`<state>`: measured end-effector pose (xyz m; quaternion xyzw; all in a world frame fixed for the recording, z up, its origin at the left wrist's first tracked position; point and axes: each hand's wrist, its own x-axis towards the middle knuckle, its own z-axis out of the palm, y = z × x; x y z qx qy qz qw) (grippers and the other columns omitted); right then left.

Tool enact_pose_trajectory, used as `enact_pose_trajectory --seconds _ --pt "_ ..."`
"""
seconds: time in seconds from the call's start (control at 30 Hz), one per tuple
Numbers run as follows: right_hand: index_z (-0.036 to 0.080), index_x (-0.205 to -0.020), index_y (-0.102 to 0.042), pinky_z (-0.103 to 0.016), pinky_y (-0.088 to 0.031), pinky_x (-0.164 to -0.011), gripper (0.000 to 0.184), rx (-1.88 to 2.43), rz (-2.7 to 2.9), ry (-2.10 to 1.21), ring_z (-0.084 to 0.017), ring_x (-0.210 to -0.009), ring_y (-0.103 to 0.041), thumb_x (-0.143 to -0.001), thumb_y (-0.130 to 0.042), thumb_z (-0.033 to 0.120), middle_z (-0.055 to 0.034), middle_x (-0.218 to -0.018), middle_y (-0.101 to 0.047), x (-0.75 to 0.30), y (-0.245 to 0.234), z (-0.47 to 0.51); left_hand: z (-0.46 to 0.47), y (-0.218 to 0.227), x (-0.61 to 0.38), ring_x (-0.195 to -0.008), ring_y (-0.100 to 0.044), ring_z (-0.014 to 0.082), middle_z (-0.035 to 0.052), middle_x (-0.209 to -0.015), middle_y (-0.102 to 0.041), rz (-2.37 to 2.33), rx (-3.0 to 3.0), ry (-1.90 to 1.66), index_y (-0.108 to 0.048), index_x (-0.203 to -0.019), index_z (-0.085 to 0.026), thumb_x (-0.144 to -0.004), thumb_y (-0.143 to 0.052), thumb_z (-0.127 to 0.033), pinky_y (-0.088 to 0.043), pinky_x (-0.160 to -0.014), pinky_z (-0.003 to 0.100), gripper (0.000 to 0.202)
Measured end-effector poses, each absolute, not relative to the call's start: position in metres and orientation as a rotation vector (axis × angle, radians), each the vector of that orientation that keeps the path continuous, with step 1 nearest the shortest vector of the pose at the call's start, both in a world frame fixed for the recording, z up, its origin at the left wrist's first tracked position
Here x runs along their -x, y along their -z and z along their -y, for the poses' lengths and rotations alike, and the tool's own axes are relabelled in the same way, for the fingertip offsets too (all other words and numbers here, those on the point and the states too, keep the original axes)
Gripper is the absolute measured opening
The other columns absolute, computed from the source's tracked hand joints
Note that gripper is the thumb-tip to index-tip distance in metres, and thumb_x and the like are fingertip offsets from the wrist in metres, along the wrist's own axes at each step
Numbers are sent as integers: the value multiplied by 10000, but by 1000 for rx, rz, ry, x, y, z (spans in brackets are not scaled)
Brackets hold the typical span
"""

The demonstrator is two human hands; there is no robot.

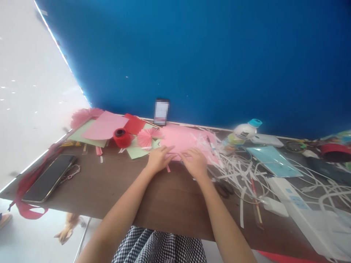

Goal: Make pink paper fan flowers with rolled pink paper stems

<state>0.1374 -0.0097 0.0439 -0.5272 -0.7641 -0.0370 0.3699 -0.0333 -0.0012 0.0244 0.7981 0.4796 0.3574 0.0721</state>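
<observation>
Both my hands rest on a pink sheet of paper (184, 138) lying on the brown table (117, 186). My left hand (159, 157) presses its near left edge, fingers stretched flat and pointing right. My right hand (195, 162) lies beside it on the paper's near edge, fingers flat and pointing left, so the fingertips almost meet. A small pink paper strip (168, 168) pokes out below between the hands. A folded pink paper fan (148, 137) lies just left of the sheet.
A red tape roll (122, 137), pink and green sheets (105, 126) and another fan (82, 116) lie at the left. A phone (49, 178) lies near the left edge; another (161, 112) leans on the blue wall. White paper strips (241, 171), scissors (223, 189), a glue bottle (242, 132) are on the right.
</observation>
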Motion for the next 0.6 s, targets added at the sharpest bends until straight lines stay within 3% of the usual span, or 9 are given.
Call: enact_pose_trajectory --seconds 0.13,0.27,0.47,0.6 --pt "226 -726 -653 -301 -422 -670 168 1314 1991 73 -176 -729 -565 -774 -529 327 -14 -743 -664 -134 -43 11 -2 -22 32 -718 -549 126 25 -812 -602 -1346 -2460 -1054 -613 -897 -228 -852 -387 -273 -367 -649 237 236" --pt "218 -879 -645 -320 -436 -713 184 1305 1963 82 -186 -772 -571 -772 -526 308 -26 -825 -672 -135 -41 11 -3 -18 33 -709 -539 129 29 -819 -600 -1363 -2430 -1073 -608 -891 -216 -855 -377 -252 -373 -642 235 236" --pt "217 -716 -626 -289 -429 -664 125 1253 1976 70 -162 -688 -557 -773 -525 264 1 -701 -662 -134 -44 12 -1 -20 32 -666 -532 126 26 -767 -581 -1355 -2433 -1088 -600 -941 -208 -837 -408 -313 -363 -654 251 243" --pt "215 -718 -613 -289 -418 -672 130 1215 2011 70 -160 -689 -550 -782 -503 244 2 -699 -656 -133 -46 13 1 -24 30 -691 -542 133 26 -734 -573 -1360 -2467 -1067 -611 -903 -218 -834 -409 -286 -352 -684 267 224"
